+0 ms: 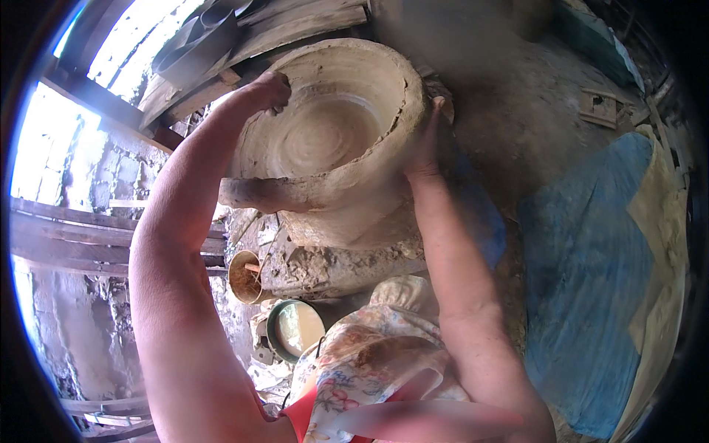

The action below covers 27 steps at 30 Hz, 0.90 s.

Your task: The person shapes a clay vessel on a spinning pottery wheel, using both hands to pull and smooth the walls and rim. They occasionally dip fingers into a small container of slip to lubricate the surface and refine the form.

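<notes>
A large round clay pot stands in front of me, with ring marks on its floor inside. Along its right and near rim lies a thick clay coil; the blunt end juts out at the near left. A dark gap shows between coil and wall on the right. My left hand is at the far left rim, its fingers curled over the edge to the inside. Against the outer right wall rests my right hand; most of its fingers are hidden by the clay.
Below the pot is a clay-smeared surface. A small container with a stick and a green-rimmed bucket of cloudy liquid stand nearer me. Wooden planks lie at the back left. Blue sheeting spreads on the right.
</notes>
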{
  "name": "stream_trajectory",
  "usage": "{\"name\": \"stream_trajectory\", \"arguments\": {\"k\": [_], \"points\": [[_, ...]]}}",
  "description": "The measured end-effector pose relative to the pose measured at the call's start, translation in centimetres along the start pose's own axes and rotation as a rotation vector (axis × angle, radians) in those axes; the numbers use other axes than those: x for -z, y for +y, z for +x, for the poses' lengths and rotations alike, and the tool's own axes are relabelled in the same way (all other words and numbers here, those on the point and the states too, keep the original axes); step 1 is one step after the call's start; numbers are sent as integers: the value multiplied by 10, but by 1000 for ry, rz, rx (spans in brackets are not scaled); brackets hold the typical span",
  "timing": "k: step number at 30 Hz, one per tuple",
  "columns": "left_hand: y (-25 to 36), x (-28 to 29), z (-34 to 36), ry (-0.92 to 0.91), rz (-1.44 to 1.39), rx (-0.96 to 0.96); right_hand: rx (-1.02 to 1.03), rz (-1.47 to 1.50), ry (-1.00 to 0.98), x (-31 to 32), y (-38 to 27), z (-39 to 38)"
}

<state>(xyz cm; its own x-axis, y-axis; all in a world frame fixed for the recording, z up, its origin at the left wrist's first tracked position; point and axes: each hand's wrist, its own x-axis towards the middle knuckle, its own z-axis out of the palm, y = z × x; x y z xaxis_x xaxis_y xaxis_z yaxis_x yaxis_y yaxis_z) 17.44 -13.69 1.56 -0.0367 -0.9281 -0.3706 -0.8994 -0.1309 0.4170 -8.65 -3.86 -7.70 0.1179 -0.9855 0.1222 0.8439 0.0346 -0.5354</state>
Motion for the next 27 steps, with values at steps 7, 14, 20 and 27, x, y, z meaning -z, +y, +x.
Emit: {"name": "stream_trajectory", "arguments": {"k": [7,14,20,27], "points": [[-6,-1,69,199,-185,248,-79,54,-1,7,-3,3],[81,-36,58,109,990,-314,-112,32,-81,7,-5,3],[128,-69,-17,73,113,-542,-85,-9,-44,4,-6,2],[107,-69,-98,-108,245,-1206,-77,4,-48,-7,-12,-3]]}}
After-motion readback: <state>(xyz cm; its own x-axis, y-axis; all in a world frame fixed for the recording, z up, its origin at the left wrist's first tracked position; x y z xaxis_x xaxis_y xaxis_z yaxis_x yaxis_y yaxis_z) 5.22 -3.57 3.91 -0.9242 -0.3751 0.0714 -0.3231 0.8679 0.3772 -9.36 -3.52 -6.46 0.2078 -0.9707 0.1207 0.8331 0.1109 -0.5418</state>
